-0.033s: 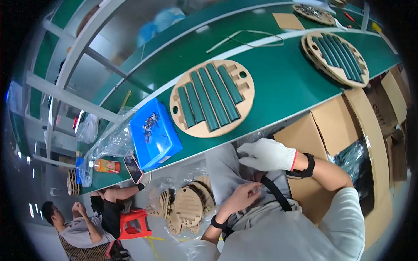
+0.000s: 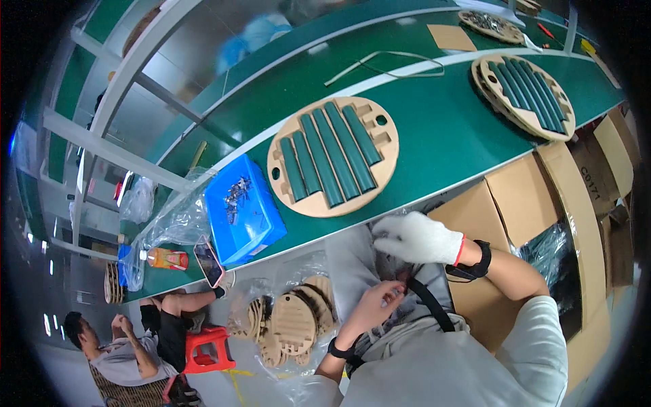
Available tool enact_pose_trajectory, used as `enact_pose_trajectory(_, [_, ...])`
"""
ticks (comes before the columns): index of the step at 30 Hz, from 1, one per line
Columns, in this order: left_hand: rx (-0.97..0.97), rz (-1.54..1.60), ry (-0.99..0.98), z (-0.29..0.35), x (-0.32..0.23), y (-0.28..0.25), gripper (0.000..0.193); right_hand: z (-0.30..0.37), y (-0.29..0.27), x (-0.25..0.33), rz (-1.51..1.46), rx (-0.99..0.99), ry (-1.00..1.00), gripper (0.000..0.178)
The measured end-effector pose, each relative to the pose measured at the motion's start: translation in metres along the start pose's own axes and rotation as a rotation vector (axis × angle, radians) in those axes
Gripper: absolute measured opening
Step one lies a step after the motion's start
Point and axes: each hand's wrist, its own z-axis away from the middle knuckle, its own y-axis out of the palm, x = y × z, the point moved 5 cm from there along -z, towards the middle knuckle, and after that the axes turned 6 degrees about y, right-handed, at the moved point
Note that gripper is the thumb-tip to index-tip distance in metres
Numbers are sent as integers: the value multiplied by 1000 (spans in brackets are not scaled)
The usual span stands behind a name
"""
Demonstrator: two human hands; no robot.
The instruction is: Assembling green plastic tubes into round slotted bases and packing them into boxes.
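Note:
My left hand (image 2: 378,306), bare, is held low over my lap with its fingers curled together. A small shiny bit shows at its fingertips, too small to name. My right hand (image 2: 419,239), in a white knit glove, hovers above my lap just off the table edge. Its fingers point left, loosely bent and apart, with nothing seen in them. On the green table ahead, a round tan slotted board (image 2: 380,178) carries several dark green strips (image 2: 337,159) laid side by side. Left of it stands a blue bin (image 2: 252,234) with small metal parts (image 2: 237,195) inside.
More strips lie on stacked round boards (image 2: 522,98) at right. Open cardboard boxes (image 2: 525,197) stand beside my right arm. A phone (image 2: 208,263) and bottle (image 2: 167,258) lie at the table's left. Beyond are bagged boards (image 2: 293,322), a red stool (image 2: 208,349) and a seated person (image 2: 129,353).
The whole view has shifted very slightly. My gloved right hand has moved a little, and my left hand stays near the same place over my lap.

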Motion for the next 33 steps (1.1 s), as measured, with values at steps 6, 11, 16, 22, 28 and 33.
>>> enact_pose_trajectory(6, [-725, 606, 115, 27, 7, -79, 34, -18, -54, -54, -861, -372, 502, 48])
enact_pose_trajectory(11, [-838, 548, 145, 22, 0, -129, 41, -42, -63, -79, -1015, -442, 559, 61])
enact_pose_trajectory(16, [-903, 661, 158, -15, -10, -156, 70, -75, -70, -87, -1033, -339, 462, 48])
enact_pose_trajectory(22, [-804, 892, 162, -35, -14, -173, 49, -56, -74, -76, -995, -334, 456, 31])
enact_pose_trajectory(28, [-769, 754, -2, -20, -26, -103, 52, 65, -85, -65, -718, -280, 716, 58])
enact_pose_trajectory(33, [-719, 862, 108, -42, -36, -79, 56, 104, -48, -81, -1322, -591, 599, 53])
